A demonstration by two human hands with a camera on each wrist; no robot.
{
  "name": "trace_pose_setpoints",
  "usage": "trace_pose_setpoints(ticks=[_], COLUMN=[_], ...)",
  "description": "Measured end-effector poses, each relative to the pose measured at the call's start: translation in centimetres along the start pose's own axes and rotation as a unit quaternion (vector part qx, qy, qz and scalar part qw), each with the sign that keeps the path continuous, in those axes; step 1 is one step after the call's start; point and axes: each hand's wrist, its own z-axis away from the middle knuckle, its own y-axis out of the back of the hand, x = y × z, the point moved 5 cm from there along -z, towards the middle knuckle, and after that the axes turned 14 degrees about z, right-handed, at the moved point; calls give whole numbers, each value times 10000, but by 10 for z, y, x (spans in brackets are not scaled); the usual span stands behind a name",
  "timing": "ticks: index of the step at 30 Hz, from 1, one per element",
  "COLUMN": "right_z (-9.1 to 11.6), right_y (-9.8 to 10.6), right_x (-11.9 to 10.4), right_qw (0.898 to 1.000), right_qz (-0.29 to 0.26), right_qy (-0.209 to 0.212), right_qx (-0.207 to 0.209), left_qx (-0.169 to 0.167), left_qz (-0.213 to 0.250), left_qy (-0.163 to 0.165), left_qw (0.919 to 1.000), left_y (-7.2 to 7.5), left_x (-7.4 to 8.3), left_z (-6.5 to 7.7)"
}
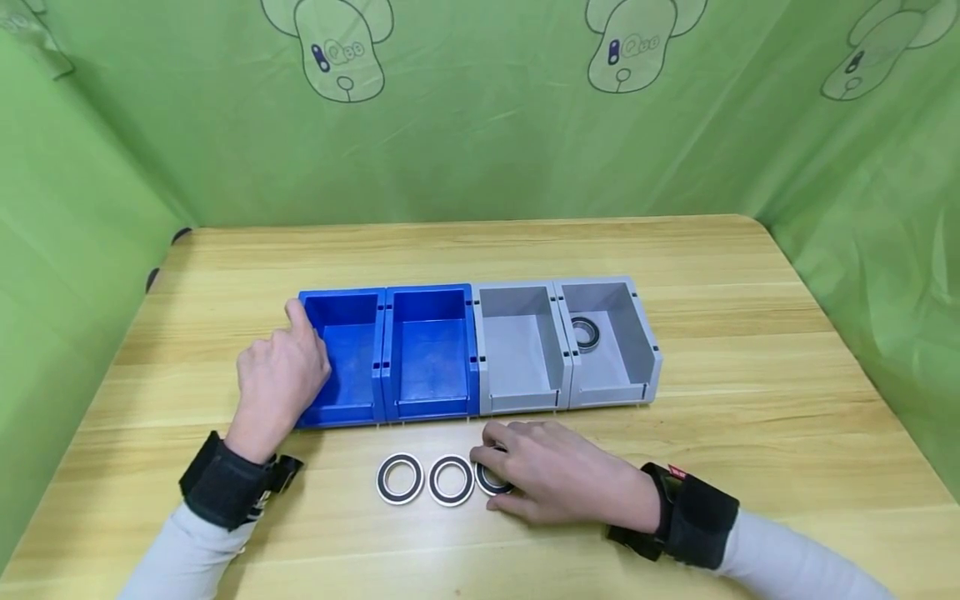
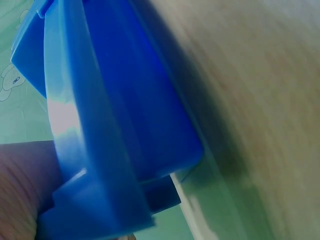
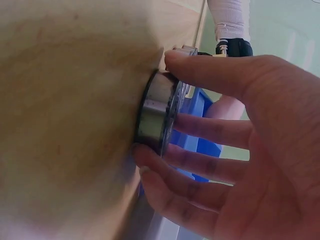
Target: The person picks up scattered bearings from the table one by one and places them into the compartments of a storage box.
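Observation:
My left hand (image 1: 281, 367) grips the outer side wall of the leftmost blue bin (image 1: 303, 419), its index finger extended near the back corner. In the left wrist view the bin's blue wall (image 2: 90, 115) fills the middle, with part of the hand behind it. In front of the grey bins, my right hand (image 1: 558, 475) holds a ball bearing (image 1: 491, 479) between thumb and fingers, partly hiding it. The right wrist view shows that bearing's shiny rim (image 3: 155, 107) low at the tabletop. Two more bearings, a left one (image 1: 400, 479) and a middle one (image 1: 452, 481), lie flat beside it.
A second blue bin (image 1: 431, 408), a grey bin (image 1: 521, 404) and another grey bin (image 1: 611, 396) continue the row to the right. One bearing (image 1: 585, 334) lies inside the rightmost bin. Green curtains (image 1: 480, 125) enclose the wooden table (image 1: 750, 375) at the back and sides.

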Motion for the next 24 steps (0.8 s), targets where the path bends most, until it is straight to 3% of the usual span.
trace_pose_setpoints(ticks=[7, 24], right_z=[-3, 1], right_y=[-2, 7], right_x=[0, 2], right_qw=[9998, 9999], right_qz=[-107, 60], right_qy=[-25, 30], right_qx=[-186, 76], left_qx=[58, 204], left_qz=[-24, -203], left_qy=[-27, -130], left_qw=[10000, 9995], left_y=[0, 1], left_x=[0, 1], left_z=[0, 2])
